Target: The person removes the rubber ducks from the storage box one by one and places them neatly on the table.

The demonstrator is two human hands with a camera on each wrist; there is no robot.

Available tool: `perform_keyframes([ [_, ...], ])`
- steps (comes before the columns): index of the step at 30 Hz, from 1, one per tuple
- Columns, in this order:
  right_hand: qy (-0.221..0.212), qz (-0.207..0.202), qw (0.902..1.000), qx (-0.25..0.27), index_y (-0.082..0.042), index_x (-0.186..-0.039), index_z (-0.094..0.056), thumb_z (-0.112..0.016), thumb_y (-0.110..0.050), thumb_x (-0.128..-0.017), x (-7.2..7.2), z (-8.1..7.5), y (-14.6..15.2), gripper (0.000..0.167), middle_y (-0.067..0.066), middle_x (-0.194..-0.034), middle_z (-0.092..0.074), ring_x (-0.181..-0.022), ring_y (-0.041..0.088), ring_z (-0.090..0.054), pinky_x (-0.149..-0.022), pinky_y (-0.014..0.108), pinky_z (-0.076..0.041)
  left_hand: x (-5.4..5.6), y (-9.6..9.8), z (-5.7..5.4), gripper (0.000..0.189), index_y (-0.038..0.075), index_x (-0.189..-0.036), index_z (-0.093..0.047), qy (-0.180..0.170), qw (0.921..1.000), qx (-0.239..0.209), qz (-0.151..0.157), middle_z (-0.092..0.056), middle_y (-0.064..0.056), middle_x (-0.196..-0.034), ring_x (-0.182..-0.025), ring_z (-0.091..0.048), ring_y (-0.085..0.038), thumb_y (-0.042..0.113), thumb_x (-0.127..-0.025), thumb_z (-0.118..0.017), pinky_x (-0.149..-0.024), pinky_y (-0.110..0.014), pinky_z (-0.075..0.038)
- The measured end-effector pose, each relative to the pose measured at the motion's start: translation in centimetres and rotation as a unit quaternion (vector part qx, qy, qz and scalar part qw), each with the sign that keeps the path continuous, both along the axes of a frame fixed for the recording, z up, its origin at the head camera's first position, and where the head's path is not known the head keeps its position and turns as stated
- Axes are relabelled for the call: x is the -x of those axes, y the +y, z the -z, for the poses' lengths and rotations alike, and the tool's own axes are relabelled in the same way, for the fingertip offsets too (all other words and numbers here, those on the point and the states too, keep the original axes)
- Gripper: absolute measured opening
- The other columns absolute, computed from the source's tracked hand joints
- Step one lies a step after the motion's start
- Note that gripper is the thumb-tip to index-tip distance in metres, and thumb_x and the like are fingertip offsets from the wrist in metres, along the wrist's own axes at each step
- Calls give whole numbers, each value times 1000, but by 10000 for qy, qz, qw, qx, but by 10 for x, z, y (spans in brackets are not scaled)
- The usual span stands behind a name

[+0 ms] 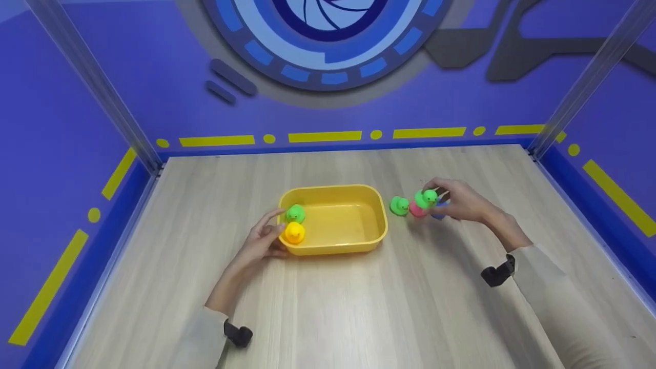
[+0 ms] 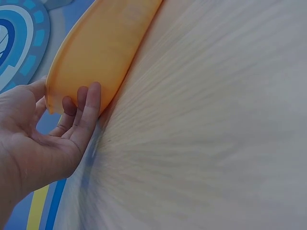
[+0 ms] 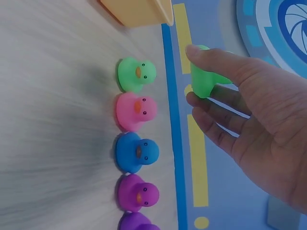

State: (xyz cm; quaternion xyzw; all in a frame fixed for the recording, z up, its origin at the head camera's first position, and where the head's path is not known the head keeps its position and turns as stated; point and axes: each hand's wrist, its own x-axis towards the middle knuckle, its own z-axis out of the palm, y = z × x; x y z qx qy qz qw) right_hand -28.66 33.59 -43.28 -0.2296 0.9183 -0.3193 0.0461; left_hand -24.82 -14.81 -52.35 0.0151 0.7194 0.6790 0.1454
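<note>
At the tub's left end, my left hand (image 1: 259, 241) grips the yellow plastic tub (image 1: 338, 225), thumb by the rim and fingers (image 2: 88, 108) against the outer wall. A green rubber duck (image 1: 295, 213) and a yellow rubber duck (image 1: 294, 233) sit inside it at that end. Right of the tub, my right hand (image 1: 464, 201) pinches another green rubber duck (image 3: 202, 81) between thumb and fingertips, raised over the table. Beneath it a row of ducks stands on the table: green (image 3: 130, 74), pink (image 3: 129, 112), blue (image 3: 129, 152), magenta (image 3: 128, 192) and purple (image 3: 134, 223), the last cut off.
The wood-grain table (image 1: 338, 307) is bounded by a blue printed back wall (image 1: 328, 118) and side walls. Metal posts (image 1: 102, 92) stand at the back corners. A black wrist camera (image 1: 497, 271) is strapped over each sleeve.
</note>
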Motion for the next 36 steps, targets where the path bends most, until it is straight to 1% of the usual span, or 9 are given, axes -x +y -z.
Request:
perform_keyframes([
  [3, -22, 29, 10000, 33, -3, -120, -65, -82, -4, -84, -1, 0, 7, 40, 15, -115, -69, -106, 32, -68, -87, 42, -62, 0, 0, -1, 48, 31, -150, -47, -35, 10000, 29, -36, -57, -7, -97, -77, -64, -18, 36, -104, -60, -71, -35, -65],
  [6, -104, 77, 9999, 96, -5, -120, -65, -82, -6, -85, -2, -1, 14, 39, 16, -113, -70, -99, 32, -69, -74, 28, -62, 0, 0, -2, 46, 32, -149, -49, -54, 9999, 43, -91, -57, -6, -96, -76, -64, -19, 35, -104, -60, -71, -35, -65],
  [9, -24, 149, 9998, 89, -5, -122, -66, -81, -7, -86, -6, 0, 21, 39, 15, -111, -70, -97, 31, -68, -69, 22, -60, 0, 1, -1, 46, 32, -149, -49, -53, 9999, 33, -108, -57, -5, -95, -76, -64, -19, 35, -104, -60, -70, -35, -65],
  [14, 314, 242, 9992, 49, -3, -124, -66, -83, -8, -85, -13, 5, 36, 42, 13, -110, -70, -102, 29, -66, -79, 25, -61, -1, 1, 0, 48, 32, -151, -47, -59, 10000, -1, -43, -57, -5, -95, -77, -64, -18, 36, -104, -60, -71, -35, -65],
  [22, 687, 410, 9968, 90, -2, -120, -67, -85, -6, -82, -21, 20, 55, 42, 11, -105, -71, -92, 11, -65, -78, 25, -61, 1, -2, 2, 50, 28, -152, -45, 21, 9999, -127, 7, -57, -7, -96, -76, -65, -19, 35, -104, -59, -72, -36, -65],
  [27, 921, 457, 9947, 76, 0, -119, -67, -84, 1, -81, -26, 29, 60, 42, 15, -108, -71, -93, 17, -65, -81, 13, -55, 1, -1, 3, 51, 27, -153, -44, -21, 10000, -71, -17, -57, -5, -95, -76, -65, -18, 37, -104, -59, -72, -35, -65],
  [29, 977, 533, 9937, 100, 0, -121, -66, -83, 0, -81, -28, 30, 63, 43, 16, -111, -71, -97, 21, -64, -83, 10, -52, 1, 0, 2, 52, 28, -152, -45, -51, 10000, -62, -48, -57, -5, -95, -76, -65, -18, 38, -104, -60, -72, -35, -65],
  [31, 1027, 637, 9926, 123, -1, -122, -66, -83, -2, -82, -29, 30, 66, 43, 17, -115, -71, -99, 20, -62, -85, 7, -49, 1, 0, 2, 52, 29, -152, -45, -72, 9999, -62, -75, -57, -6, -95, -77, -65, -18, 38, -103, -61, -72, -35, -65],
  [36, 1316, 948, 9865, 247, -1, -123, -66, -83, -4, -83, -31, 32, 76, 43, 21, -121, -66, -103, -2, -52, -82, 3, -45, 0, 1, 1, 51, 30, -152, -46, -130, 9998, -101, -106, -57, -6, -97, -78, -64, -19, 38, -103, -60, -72, -34, -65],
])
